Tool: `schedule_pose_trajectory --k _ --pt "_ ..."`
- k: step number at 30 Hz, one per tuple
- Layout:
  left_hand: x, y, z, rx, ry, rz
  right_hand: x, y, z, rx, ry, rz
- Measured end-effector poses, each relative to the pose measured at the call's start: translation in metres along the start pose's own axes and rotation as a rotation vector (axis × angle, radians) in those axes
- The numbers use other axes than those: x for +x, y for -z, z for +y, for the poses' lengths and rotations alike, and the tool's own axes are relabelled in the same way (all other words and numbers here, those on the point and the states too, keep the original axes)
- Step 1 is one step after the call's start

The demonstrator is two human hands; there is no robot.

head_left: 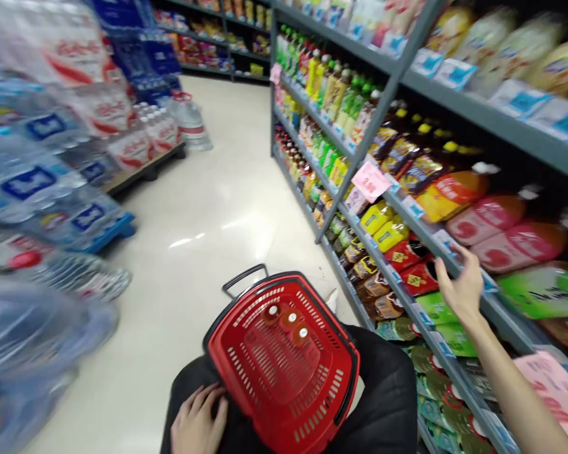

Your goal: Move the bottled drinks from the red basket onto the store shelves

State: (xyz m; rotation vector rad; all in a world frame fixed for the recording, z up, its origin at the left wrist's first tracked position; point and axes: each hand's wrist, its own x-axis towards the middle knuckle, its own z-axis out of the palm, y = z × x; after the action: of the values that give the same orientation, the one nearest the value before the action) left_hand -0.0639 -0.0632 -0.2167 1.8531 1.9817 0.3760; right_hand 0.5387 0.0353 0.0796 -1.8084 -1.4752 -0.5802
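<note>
A red shopping basket (284, 378) sits between my knees, its black handle folded out at the far side. Inside it, at the far end, stand three bottles (291, 318) with white caps and orange-brown contents. My left hand (199, 419) lies on my dark-clothed thigh beside the basket, fingers loosely apart and holding nothing. Stretched out to the right, my right hand (461, 284) is open at the shelf edge, thumb and fingers spread; whether it touches the rail I cannot tell. Nearest to it are pink-labelled bottles (520, 243), red-labelled bottles (419, 277) and green-labelled bottles (438, 309).
Grey shelving (395, 69) full of drink bottles runs along the right, with a pink price card (372, 181) sticking out. Stacked water packs (47, 126) line the left, some on a blue pallet (118, 230). Pale shiny floor (203, 208) lies between them.
</note>
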Motion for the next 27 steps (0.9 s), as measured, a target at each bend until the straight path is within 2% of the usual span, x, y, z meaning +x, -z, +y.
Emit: schedule_pose_trajectory --k 3,5,6,8,9,11,15,18,23,27 --pt "0.003 0.01 0.02 0.004 0.005 -0.072 -0.132 0.013 -0.001 0.098 0.212 -0.267" --pt "0.013 0.009 0.025 0.006 0.004 -0.088 -0.224 0.022 0.0 0.179 0.254 -0.532" --pt "0.019 0.006 0.026 0.004 -0.02 -0.105 -0.263 0.027 0.001 0.211 0.266 -0.623" --pt "0.035 -0.004 0.029 0.005 -0.095 -0.163 -0.321 0.032 0.004 0.261 0.266 -0.727" --pt "0.043 -0.011 0.032 0.009 -0.137 -0.201 -0.338 0.032 0.006 0.238 0.199 -0.686" --pt "0.063 -0.029 0.041 0.03 -0.2 -0.279 -0.35 0.029 0.012 0.223 0.12 -0.649" --pt "0.106 -0.073 0.067 0.122 -0.25 -0.397 -0.34 0.02 0.023 0.265 0.062 -0.675" --pt "0.14 -0.101 0.087 0.184 -0.31 -0.451 -0.337 0.017 0.02 0.277 0.012 -0.666" --pt "0.195 -0.125 0.115 0.286 -0.429 -0.544 -0.332 0.011 0.0 0.276 -0.053 -0.679" --pt "0.226 -0.144 0.119 0.397 -0.542 -0.639 -0.319 -0.002 -0.007 0.305 -0.12 -0.68"
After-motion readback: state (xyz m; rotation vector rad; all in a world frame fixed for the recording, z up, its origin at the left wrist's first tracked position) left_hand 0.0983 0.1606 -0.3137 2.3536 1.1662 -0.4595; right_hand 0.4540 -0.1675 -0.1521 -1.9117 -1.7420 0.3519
